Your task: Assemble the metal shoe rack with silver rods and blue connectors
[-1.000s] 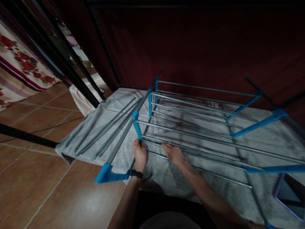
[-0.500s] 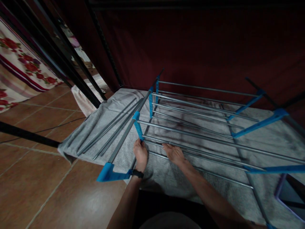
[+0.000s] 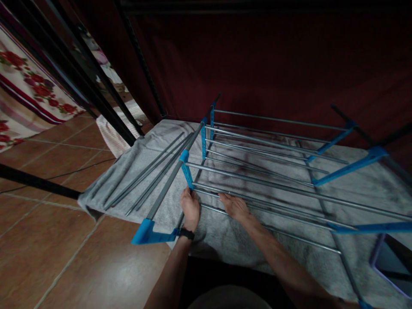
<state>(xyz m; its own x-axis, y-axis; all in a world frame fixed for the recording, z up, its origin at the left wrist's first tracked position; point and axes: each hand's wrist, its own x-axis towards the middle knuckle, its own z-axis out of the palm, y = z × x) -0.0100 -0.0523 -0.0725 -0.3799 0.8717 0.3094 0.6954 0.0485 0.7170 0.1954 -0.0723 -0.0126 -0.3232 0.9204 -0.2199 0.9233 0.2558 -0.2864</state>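
Although the view has drifted a touch over the last second, almost nothing in the work itself has changed: the left hand (image 3: 190, 207) stays closed around the lower end of the blue side bracket (image 3: 186, 174), and the right hand (image 3: 234, 206) stays laid flat, fingers spread, over the thin grey rods at about 3 o'clock of the left. The two hands remain near each other but apart. The lack of movement suggests the person is holding the joint steady at this corner of the rack (image 3: 273, 171) rather than shifting to another part. The rack lies on its side on a grey towel (image 3: 225, 240) spread on the tiled floor (image 3: 64, 240), filling the middle of the view and running away towards 2 o'clock. Counted, there are two hands, one dark band on the left wrist, and one rack with at least nine cross rods visible between its ends; some may hide behind others in the dim light. Blue brackets number about seven in sight, four down the left side and three on the right. Loose rods (image 3: 151, 171) lie on the towel at 10 o'clock of the left hand, roughly four of them, overlapping, so the count is uncertain.
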